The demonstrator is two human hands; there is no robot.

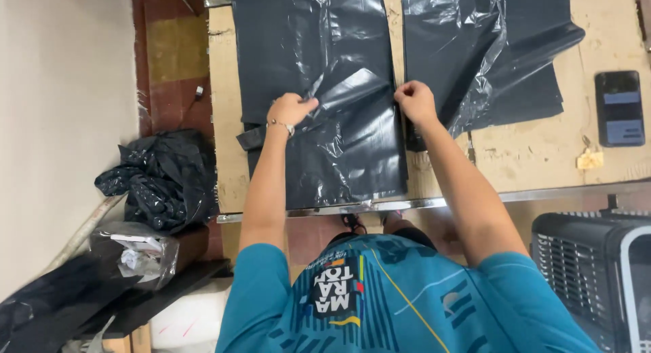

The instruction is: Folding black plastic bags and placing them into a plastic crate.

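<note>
The worn wooden board surface (515, 156), edged along its near side with a metal strip, carries the work and fills the upper frame from ten to three o'clock. Two stacks of dark grey plastic sheeting lie flat on it. The left stack of dark plastic sheets (325, 143) sits at twelve o'clock, directly before the person, presumably so both arms reach it evenly. The right stack of dark plastic sheets (488, 48) lies at one o'clock, just beside the first with a bare strip of board between, its top layer rumpled and folded back.

The left hand (290, 110) is closed in a pinch on a lifted corner flap of the left stack, the grip tight on the film, which creases towards it. The right hand (415, 101) is curled shut at that stack's right edge; it appears to pin or pinch the edge, holding the sheet against the other hand's pull.

A black ribbed appliance (590, 271) stands at four o'clock below the surface. A crumpled heap of dark plastic (163, 180) rests at nine o'clock on the floor. A dark mobile phone (618, 109) lies at three o'clock, well apart from the sheets.
</note>
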